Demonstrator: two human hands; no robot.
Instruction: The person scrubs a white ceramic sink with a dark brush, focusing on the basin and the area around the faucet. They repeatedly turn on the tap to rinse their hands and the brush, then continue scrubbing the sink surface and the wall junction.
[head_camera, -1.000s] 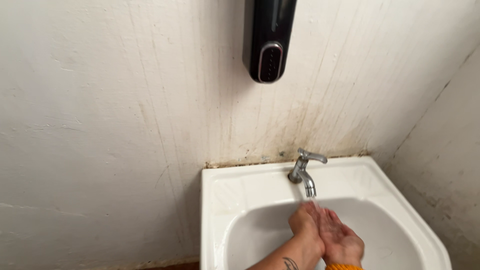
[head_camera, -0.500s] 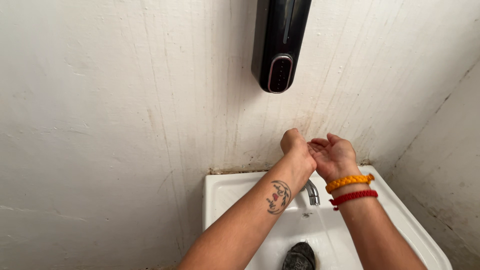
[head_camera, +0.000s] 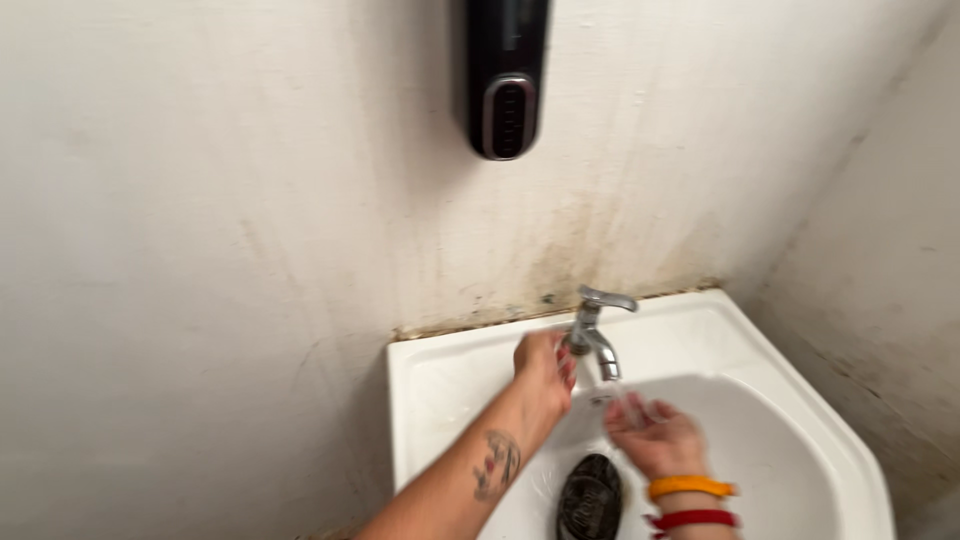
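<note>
While the left hand (head_camera: 545, 368) rests against the chrome tap (head_camera: 594, 335) with its grip loosely curled, not clamped, the right hand (head_camera: 652, 435), grip open and cupped, sits under the water stream in the white sink (head_camera: 430, 390), beside a dark drain plug (head_camera: 590, 497): mid-rinse.

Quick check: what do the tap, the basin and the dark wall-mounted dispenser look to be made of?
Silver tap: polished metal, likely chromed, by its bright highlights. White basin: smooth and glossy, ceramic or moulded plastic; the look cannot settle it. Black wall dispenser: probably glossy plastic, with a soft sheen and a lighter rim around its front panel.
</note>
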